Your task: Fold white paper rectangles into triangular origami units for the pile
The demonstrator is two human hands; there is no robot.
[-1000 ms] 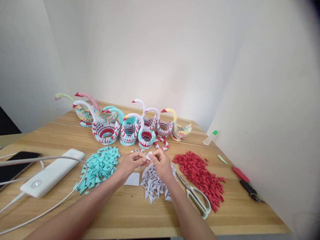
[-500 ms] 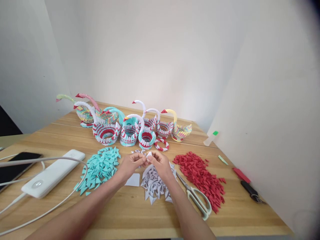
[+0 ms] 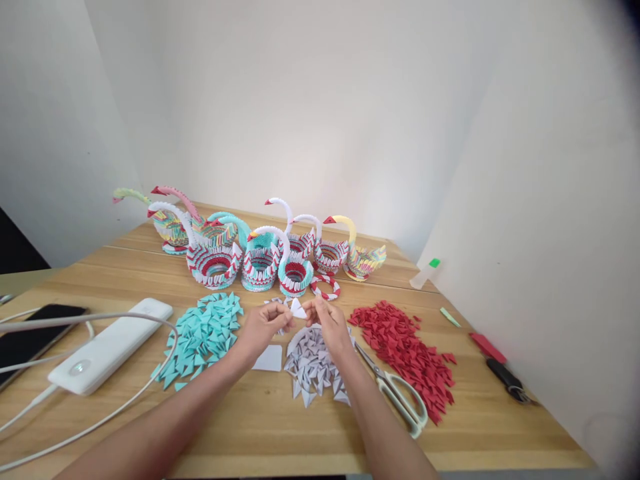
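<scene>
Just beyond a pale paper pile (image 3: 310,363), a left hand (image 3: 262,328) pinches a white triangle (image 3: 299,307), a right hand (image 3: 329,325) beside it; turquoise pieces (image 3: 206,337) lie left of the pile, scissors (image 3: 383,381) and red pieces (image 3: 406,353) right, paper swans (image 3: 259,277) behind.

Matt paper triangle (image 3: 298,309), smooth wooden table (image 3: 240,440)

Folded paper (image 3: 299,309) is showing white, ring (image 3: 337,289) is rocking red-and-white bands, piles (image 3: 205,337) are popping teal, lilac-grey and red.
</scene>
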